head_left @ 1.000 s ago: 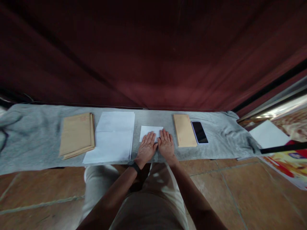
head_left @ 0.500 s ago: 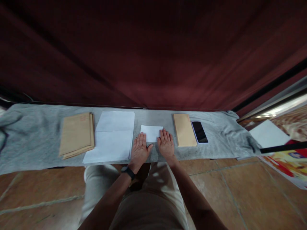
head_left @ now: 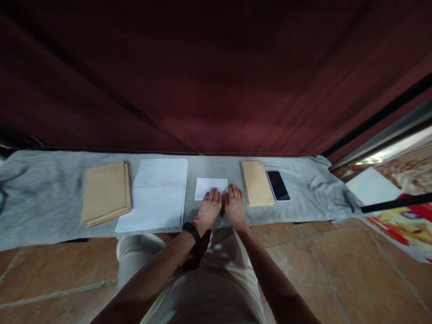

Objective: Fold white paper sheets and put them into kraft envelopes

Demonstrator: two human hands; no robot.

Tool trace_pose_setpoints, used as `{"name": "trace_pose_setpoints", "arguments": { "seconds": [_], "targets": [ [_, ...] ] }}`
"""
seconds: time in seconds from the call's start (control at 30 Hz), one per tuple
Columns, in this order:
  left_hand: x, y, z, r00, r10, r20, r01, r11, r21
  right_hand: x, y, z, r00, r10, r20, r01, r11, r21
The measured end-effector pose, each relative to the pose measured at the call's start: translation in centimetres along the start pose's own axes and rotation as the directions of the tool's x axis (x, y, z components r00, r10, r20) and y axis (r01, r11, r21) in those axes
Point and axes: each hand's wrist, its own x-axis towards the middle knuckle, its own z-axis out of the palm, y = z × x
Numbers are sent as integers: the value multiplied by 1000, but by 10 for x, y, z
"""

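Note:
A small white folded-looking piece of paper (head_left: 204, 186) lies flat on the grey cloth in front of me. My left hand (head_left: 211, 208), a dark watch on its wrist, rests flat with its fingertips on the paper's near right part. Beside it, my right hand (head_left: 234, 204) lies flat at the paper's right edge, fingers stretched forward on the cloth. Neither hand grips anything. To the left is a stack of white sheets (head_left: 160, 198) with a crease across it. Right of my hands lies a stack of narrow brown envelopes (head_left: 259, 184).
Larger brown envelopes (head_left: 106, 191) overlap the white sheets' left edge. A phone (head_left: 278, 186) lies right of the narrow envelopes. The grey cloth (head_left: 50, 193) covers a long narrow surface, with a dark red curtain (head_left: 202, 90) behind. A colourful printed box or sheet (head_left: 405, 229) is at far right.
My left hand has slid right across the paper, from its left side towards its right, closer to my right hand. My right hand stays nearly in place. The view has shifted slightly.

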Motion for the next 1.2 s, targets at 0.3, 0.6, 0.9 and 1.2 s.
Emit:
{"name": "trace_pose_setpoints", "arguments": {
  "seconds": [0.3, 0.6, 0.9, 1.2],
  "targets": [
    [11, 12, -15, 997, -74, 14, 73, 995, 61, 2, -1, -4, 1000, 2, -20, 0, 995, 100],
    [6, -9, -55, 940, -316, -126, 278, 928, -249, 2, 2, -12, 988, 155, -23, -137, 924, 358],
    [-4, -29, -53, 570, -802, 178, -126, -300, -946, 3, -2, -19, 952, 277, 133, -280, 605, 745],
    [-18, 2, -19, 539, -721, 435, -162, -596, -787, 8, -15, -13, 910, 300, 285, -402, 480, 780]
  ]
}}
